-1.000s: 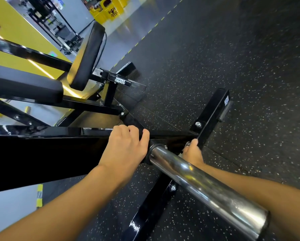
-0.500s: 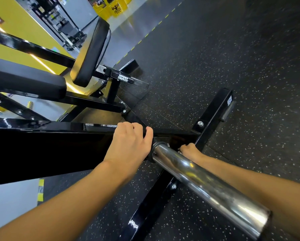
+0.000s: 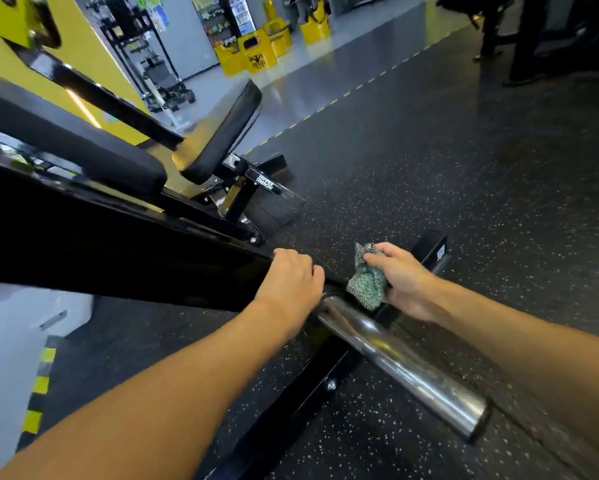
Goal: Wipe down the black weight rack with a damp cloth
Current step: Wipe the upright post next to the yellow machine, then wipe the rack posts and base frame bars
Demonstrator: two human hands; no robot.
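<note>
right hand [image 3: 403,282] grips a bunched green cloth [image 3: 367,282] at the joint of chrome peg [image 3: 402,368] and black weight rack [image 3: 118,244], left hand [image 3: 291,285] curled over its top edge, so risk is the wad skipping the patch under that hand; rack beam runs left-to-right, peg points lower right toward the camera.

yellow bins [image 3: 256,57] stand at the top centre, beyond a dashed yellow line [image 3: 305,118] on the speckled dark floor [image 3: 464,202].
</note>
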